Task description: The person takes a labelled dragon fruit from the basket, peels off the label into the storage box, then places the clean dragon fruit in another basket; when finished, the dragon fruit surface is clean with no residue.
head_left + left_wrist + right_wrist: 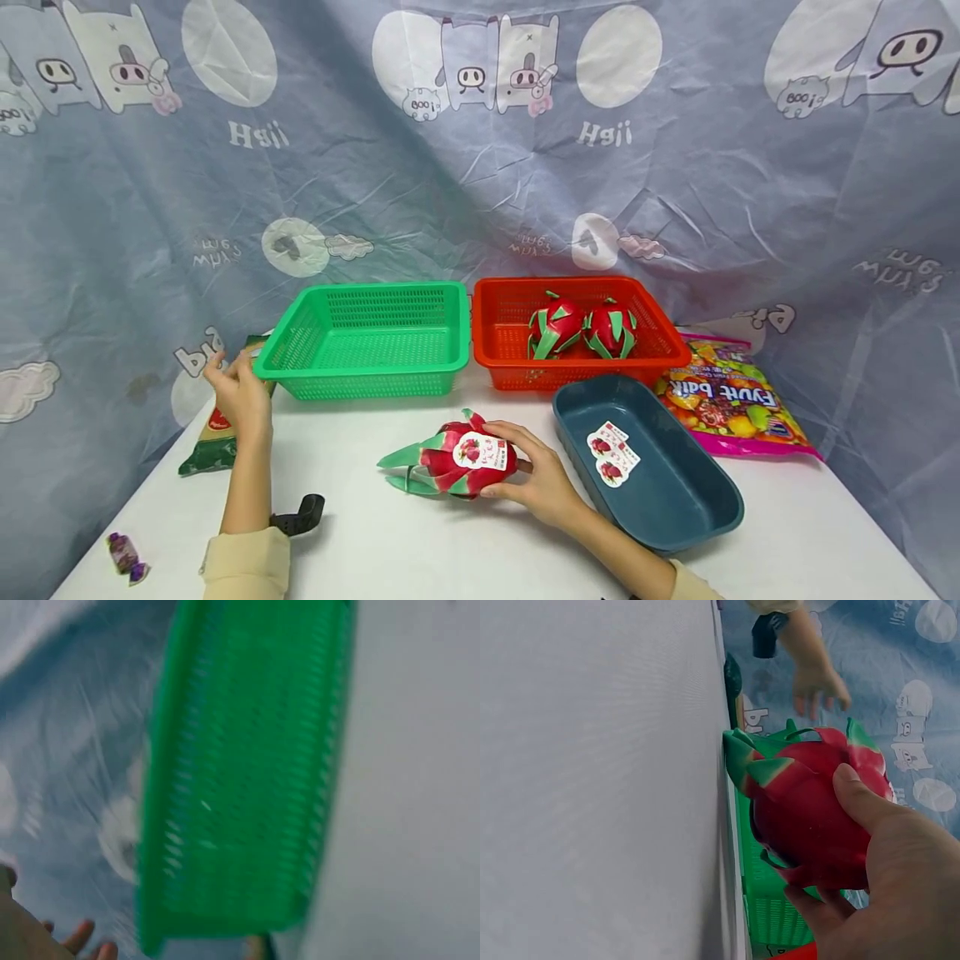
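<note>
In the head view my right hand [543,479] grips a red dragon fruit [446,471] with green leaf tips, low over the middle of the table. A white sticker [480,452] with a fruit picture is on its side. Up close in the right wrist view, the thumb presses one side of the dragon fruit [810,802] and the fingers curl beneath. My left hand [243,392] is raised beside the left corner of the green basket [367,383], its fingers loosely bent and holding nothing. The left wrist view is blurred, with the green basket [240,772] filling its middle.
A red basket [581,375] with two dragon fruits stands right of the green one. In front of it sits a dark blue tub [678,483] with fruit stickers. A fruit candy bag [738,400] lies at right, a green packet [213,450] at left, a purple candy [126,557] front left.
</note>
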A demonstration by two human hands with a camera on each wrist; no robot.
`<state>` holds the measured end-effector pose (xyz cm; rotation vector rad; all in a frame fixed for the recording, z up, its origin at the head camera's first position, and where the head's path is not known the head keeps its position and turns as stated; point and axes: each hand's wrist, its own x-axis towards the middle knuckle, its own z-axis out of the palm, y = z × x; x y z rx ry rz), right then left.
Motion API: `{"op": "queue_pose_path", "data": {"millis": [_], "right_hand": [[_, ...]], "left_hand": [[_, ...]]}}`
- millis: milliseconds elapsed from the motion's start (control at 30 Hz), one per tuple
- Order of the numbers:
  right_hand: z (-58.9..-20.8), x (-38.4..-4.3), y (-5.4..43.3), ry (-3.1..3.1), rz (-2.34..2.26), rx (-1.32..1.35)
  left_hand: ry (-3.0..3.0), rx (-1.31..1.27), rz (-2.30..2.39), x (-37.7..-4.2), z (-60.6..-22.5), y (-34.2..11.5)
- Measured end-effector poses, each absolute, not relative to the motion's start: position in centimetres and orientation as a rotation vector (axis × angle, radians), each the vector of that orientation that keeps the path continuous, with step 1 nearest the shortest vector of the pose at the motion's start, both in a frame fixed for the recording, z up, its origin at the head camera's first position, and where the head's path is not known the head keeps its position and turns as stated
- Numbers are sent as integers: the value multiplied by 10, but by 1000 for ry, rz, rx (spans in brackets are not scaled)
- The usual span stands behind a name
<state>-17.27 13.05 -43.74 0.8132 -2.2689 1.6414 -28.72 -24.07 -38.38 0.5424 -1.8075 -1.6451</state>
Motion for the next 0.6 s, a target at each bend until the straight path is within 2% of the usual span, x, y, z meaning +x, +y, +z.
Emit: {"op": "queue_pose_path", "data": {"millis": [100,267,333,433,600], "right_hand": [[-429,-167,131,-2270,1642,796],[-424,-164,132,-2224,1641,809],[-421,-164,131,-2172,1635,832],[-414,-163,129,-2097,1619,866],[-406,-162,127,-2038,1593,940]], "left_hand": [[-1967,141,-1606,-279,-368,-216],[-2315,-926,-1614,-259,-352,-161],[-2441,-1238,-1529,-253,-355,-141],[-2578,-1472,-1437,-251,-367,-121],[-2635,-1638,-1419,-249,-382,-114]]}}
